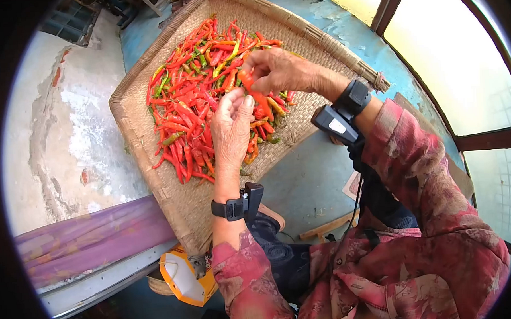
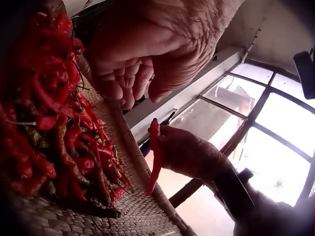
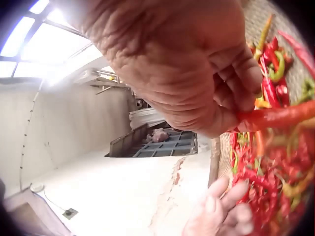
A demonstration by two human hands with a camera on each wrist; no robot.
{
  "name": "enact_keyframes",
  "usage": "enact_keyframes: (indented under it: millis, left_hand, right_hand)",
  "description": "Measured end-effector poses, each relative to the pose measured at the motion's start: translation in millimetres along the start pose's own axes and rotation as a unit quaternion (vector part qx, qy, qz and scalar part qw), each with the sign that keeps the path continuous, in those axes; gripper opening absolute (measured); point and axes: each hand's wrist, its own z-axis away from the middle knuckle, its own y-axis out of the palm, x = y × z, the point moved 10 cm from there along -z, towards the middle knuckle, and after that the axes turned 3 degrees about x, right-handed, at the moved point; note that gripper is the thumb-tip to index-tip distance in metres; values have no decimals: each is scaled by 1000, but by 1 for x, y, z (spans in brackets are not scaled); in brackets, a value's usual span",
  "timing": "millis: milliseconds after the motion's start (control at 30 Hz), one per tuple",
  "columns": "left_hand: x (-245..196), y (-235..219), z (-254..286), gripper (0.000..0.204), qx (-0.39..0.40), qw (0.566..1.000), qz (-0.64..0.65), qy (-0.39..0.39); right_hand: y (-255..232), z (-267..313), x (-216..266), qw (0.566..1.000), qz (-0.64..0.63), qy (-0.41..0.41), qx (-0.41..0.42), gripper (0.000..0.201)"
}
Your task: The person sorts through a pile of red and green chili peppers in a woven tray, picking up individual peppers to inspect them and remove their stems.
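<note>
My right hand [image 1: 280, 70] pinches a red chili pepper [image 1: 257, 96] between thumb and fingers, above a large heap of chilies [image 1: 188, 114]. The same pepper [image 2: 155, 160] hangs down from those fingers in the left wrist view, its dark stem end on top. Close beside it is my left hand [image 1: 231, 123], palm turned up and fingers loosely bent. Nothing shows between the left thumb and fingers [image 2: 112, 91]. Most chilies in the heap are red, with some green, yellow and orange ones mixed in. They lie on a woven tray [image 1: 304, 35] with a raised rim.
A pale wall [image 1: 83, 127] with peeling plaster runs along the left, above a purple cloth [image 1: 99, 240]. Large windows [image 1: 445, 54] stand on the right. Below the tray sits an orange-and-white box [image 1: 186, 276]. A wooden strip [image 1: 329, 224] lies on the blue-grey floor.
</note>
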Motion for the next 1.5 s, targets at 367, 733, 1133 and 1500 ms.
enact_keyframes:
  millis: [367,733,1133,1500]
  left_hand:
    - [5,-108,-9,21,-184,975,-119,26]
    - [-22,-90,-2,32,-218,949,-201,109]
    - [7,-23,-9,25,-35,999,-37,12]
    - [-11,-123,5,32,-256,942,-211,60]
  right_hand:
    - [4,6,-93,888,457,30,29,13]
    - [-34,2,-48,888,451,-14,-89,12]
    - [18,-10,-13,993,-112,-5,-33,18]
    - [53,-14,-65,900,435,36,-12,28]
